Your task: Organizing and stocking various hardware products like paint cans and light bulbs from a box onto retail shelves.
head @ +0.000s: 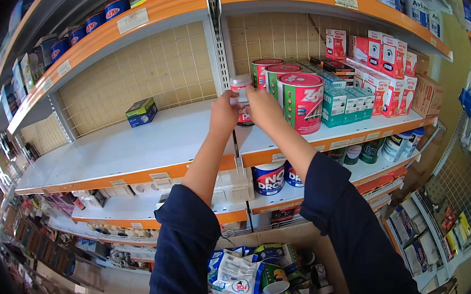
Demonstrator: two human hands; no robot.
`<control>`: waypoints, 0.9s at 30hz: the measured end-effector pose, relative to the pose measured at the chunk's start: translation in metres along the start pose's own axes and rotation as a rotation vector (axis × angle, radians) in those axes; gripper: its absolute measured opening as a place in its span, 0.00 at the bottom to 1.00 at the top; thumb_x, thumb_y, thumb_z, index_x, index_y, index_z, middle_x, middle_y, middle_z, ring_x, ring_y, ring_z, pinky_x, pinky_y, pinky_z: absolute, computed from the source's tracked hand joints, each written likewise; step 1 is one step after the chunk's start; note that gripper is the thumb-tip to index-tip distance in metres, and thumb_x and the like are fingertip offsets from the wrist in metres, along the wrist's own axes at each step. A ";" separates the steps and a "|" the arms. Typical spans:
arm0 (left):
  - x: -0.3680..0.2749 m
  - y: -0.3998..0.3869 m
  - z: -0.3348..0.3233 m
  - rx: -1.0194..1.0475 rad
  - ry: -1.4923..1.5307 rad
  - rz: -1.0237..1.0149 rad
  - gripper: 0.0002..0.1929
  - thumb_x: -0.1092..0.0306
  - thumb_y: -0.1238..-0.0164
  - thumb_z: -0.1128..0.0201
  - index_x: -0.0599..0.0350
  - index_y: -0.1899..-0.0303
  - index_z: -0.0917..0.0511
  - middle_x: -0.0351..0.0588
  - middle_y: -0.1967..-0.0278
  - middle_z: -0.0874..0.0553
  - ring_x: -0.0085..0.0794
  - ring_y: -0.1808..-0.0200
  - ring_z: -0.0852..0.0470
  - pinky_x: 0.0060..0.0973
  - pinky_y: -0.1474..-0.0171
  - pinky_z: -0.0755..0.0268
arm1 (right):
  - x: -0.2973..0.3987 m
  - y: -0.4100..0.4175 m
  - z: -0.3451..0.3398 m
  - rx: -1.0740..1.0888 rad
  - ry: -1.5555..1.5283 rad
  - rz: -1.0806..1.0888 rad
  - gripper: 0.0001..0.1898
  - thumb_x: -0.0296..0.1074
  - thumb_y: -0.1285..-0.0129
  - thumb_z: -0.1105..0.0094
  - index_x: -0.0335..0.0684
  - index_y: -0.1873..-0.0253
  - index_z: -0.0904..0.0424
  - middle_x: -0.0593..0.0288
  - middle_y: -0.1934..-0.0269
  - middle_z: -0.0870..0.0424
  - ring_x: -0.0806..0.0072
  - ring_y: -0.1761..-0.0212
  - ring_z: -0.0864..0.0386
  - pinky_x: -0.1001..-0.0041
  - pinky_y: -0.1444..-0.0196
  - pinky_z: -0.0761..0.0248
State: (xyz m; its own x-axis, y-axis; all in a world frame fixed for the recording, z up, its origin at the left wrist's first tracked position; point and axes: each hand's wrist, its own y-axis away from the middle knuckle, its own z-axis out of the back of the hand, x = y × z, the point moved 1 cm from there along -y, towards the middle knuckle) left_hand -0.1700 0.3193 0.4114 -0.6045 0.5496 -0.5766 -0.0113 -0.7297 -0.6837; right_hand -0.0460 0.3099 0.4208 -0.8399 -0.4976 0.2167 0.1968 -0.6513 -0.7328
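Both hands reach up to the middle shelf, close to the metal upright between two shelf bays. A small plastic jar with a pale lid and a red label (240, 81) is gripped from its left by my left hand (224, 112) and from its right by my right hand (264, 105). Directly beneath it is a second jar with a red and black label (246, 118), partly covered by my fingers. Whether the two jars touch is hidden. Red and green paint cans (304, 103) stand in a row just right of my right hand.
Teal boxes (334, 107) and red-and-white bulb boxes (392, 95) fill the shelf farther right. One small green-and-blue box (141, 112) sits on the left bay's white shelf (133, 142). Below my arms, a cardboard box (333, 261) holds mixed packets and cans. Orange-edged shelves run overhead.
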 end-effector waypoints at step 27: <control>0.039 -0.051 -0.028 0.079 -0.004 0.160 0.16 0.78 0.48 0.42 0.53 0.55 0.19 0.59 0.66 0.17 0.42 0.65 0.17 0.31 0.59 0.27 | -0.022 -0.047 -0.040 -0.063 0.094 -0.126 0.09 0.25 0.47 0.45 0.33 0.60 0.26 0.43 0.65 0.20 0.50 0.60 0.20 0.58 0.61 0.25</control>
State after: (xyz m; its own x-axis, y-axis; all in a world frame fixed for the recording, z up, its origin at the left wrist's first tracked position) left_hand -0.1706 0.3892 0.4118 -0.6065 0.4223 -0.6736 0.0232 -0.8375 -0.5460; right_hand -0.0568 0.3748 0.4246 -0.9000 -0.3569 0.2503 0.0574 -0.6662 -0.7435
